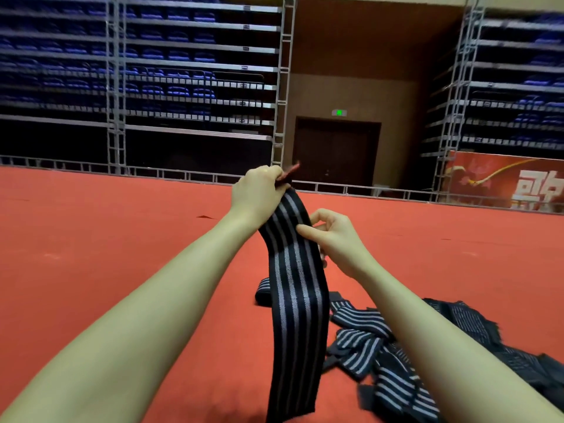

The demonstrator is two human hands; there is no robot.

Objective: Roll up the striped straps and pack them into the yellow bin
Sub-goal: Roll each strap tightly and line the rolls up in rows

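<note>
Strap (pixel 293 285) hangs between my hands, navy with pale stripes, lower end trailing toward red floor (pixel 122 254). Left hand (pixel 258 193), fingers curled tight, grips top end with its red tab. Right hand (pixel 331 235) pinches strap's edge lower down. More striped straps (pixel 375 349) heaped on floor, just right. Yellow bin not in view.

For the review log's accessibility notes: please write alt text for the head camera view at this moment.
A person holds one striped strap up lengthwise: the left hand grips its top end while the right hand pinches its edge lower down. More loose striped straps lie in a heap on the red floor to the right; no yellow bin is in view.
</note>
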